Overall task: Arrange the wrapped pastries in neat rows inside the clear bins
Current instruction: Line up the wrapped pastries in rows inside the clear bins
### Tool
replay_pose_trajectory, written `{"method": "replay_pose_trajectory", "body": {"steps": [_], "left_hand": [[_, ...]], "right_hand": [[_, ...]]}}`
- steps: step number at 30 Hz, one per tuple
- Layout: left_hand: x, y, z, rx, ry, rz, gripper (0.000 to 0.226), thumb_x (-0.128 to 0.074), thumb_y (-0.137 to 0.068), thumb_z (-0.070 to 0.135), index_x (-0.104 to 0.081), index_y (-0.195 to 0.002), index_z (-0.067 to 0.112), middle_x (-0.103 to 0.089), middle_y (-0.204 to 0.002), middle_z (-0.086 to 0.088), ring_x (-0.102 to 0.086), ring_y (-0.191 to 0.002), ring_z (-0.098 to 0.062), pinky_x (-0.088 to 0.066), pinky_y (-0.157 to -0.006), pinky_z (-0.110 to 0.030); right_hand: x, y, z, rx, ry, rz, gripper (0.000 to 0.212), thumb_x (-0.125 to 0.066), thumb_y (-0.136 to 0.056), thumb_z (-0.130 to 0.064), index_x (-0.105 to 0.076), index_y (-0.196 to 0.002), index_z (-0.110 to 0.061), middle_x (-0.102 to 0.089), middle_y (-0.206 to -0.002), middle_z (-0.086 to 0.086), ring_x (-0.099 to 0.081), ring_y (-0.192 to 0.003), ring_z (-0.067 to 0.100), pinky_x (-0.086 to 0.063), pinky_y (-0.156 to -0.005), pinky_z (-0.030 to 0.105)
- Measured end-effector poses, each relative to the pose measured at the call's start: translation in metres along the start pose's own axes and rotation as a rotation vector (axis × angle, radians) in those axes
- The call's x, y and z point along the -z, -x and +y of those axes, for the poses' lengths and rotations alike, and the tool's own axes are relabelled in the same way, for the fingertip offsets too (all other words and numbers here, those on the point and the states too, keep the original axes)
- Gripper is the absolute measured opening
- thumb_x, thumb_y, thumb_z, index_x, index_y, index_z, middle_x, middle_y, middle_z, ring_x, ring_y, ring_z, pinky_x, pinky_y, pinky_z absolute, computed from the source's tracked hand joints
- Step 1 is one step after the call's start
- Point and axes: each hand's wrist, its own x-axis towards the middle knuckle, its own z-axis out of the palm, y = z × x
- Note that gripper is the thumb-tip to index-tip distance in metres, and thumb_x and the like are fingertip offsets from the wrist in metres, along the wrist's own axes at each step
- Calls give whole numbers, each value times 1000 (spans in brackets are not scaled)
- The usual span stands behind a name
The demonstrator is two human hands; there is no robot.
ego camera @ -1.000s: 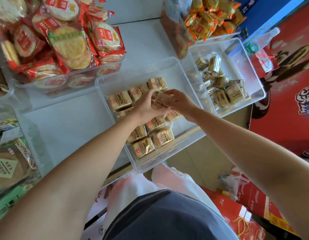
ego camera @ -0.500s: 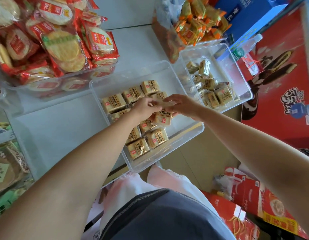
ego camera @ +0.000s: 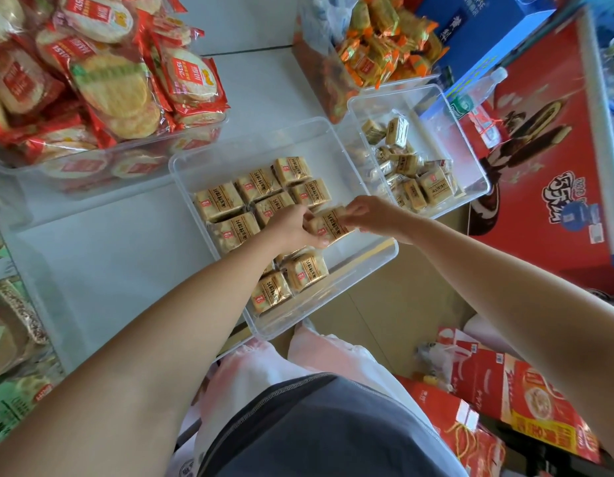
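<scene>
A clear bin (ego camera: pixel 367 266) in front of me holds several tan wrapped pastries lined up in rows (ego camera: pixel 253 197). One wrapped pastry (ego camera: pixel 329 223) is held above the bin's right half. My left hand (ego camera: pixel 291 228) grips its near left end and my right hand (ego camera: pixel 371 215) grips its right end. More wrapped pastries sit in the bin's near part (ego camera: pixel 298 273), partly hidden under my left forearm. A second clear bin (ego camera: pixel 470 149) to the right holds a loose jumble of the same pastries (ego camera: pixel 412 177).
A bin of red-wrapped rice crackers (ego camera: pixel 102 84) stands at the back left. Orange-wrapped snacks (ego camera: pixel 374 53) are piled at the back. Red gift boxes (ego camera: pixel 556 187) and a blue box (ego camera: pixel 477 32) stand right. More red cartons (ego camera: pixel 525 407) lie on the floor.
Both hands have shifted a little to the right and toward me with the pastry held between them. The camera view has tilted, so the bins sit lower in the picture.
</scene>
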Motion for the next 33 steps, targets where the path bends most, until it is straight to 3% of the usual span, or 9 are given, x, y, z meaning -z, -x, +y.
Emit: {"method": "replay_pose_trajectory", "body": {"steps": [6, 8, 10, 12, 14, 16, 20, 28, 33], "left_hand": [[-5, -3, 2, 3, 64, -65, 54, -84, -71, 36, -58, -113, 14, -64, -109, 2, -60, -103, -16, -48, -89, -31], [-9, 1, 1, -37, -20, -108, 65, -79, -75, 44, -52, -125, 12, -60, -123, -3, -56, -112, -19, -45, -92, -33], [-13, 4, -3, -83, -326, -106, 86, -67, -80, 57, -33, -144, 10, -40, -146, -13, -41, -133, -29, -39, -105, -42], [-16, 6, -11, -123, -697, -118, 97, -51, -87, 65, -1, -155, 17, -1, -161, -16, -7, -147, -37, -16, -116, -52], [-21, 7, -20, -136, -898, -186, 90, -35, -93, 65, 23, -150, 25, 30, -156, -12, 24, -144, -35, 10, -114, -56], [-28, 8, -30, -77, -985, -226, 79, -23, -98, 61, 30, -146, 28, 42, -149, -11, 35, -139, -32, 19, -110, -60], [-36, 8, -43, 32, -1086, -214, 73, -16, -99, 58, 32, -144, 29, 48, -143, -10, 40, -135, -31, 23, -104, -64], [-36, 6, -43, 64, -1129, -241, 72, -14, -100, 56, 34, -143, 25, 47, -145, -9, 41, -135, -30, 23, -105, -63], [-32, 4, -41, 75, -1094, -293, 75, -19, -100, 56, 33, -143, 26, 48, -145, -6, 42, -135, -28, 23, -107, -62]], "right_hand": [[-3, 3, 0, 113, 128, -18, 40, -73, -80, -20, -59, -117, -23, -56, -125, -3, -52, -108, 18, -42, -97, 42], [0, 4, -1, 85, 170, -50, 37, -74, -79, -17, -61, -114, -20, -58, -125, 1, -53, -106, 18, -44, -91, 35], [2, 6, 0, 79, 238, -67, 34, -72, -80, -12, -62, -113, -15, -59, -121, 3, -51, -101, 14, -40, -79, 23], [1, 5, 1, 68, 331, -72, 32, -71, -81, -13, -63, -112, -14, -60, -119, 4, -49, -96, 13, -35, -79, 24], [-3, 2, 4, 61, 461, -60, 31, -72, -80, -17, -64, -109, -17, -61, -117, 4, -50, -93, 14, -35, -80, 26], [-7, -2, 6, 64, 613, -17, 31, -73, -79, -20, -64, -108, -19, -60, -114, 4, -49, -93, 16, -35, -80, 28], [-14, -10, 6, 50, 712, 36, 29, -73, -79, -19, -63, -107, -18, -52, -113, 6, -49, -105, 22, -40, -91, 34], [-42, -29, 18, 79, 769, 104, 25, -70, -81, -23, -64, -106, -21, -62, -108, 2, -55, -101, 21, -46, -74, 31], [-56, -31, 23, 142, 777, 268, 24, -72, -79, -21, -66, -102, -18, -51, -109, 6, -46, -102, 23, -47, -71, 33]]}}
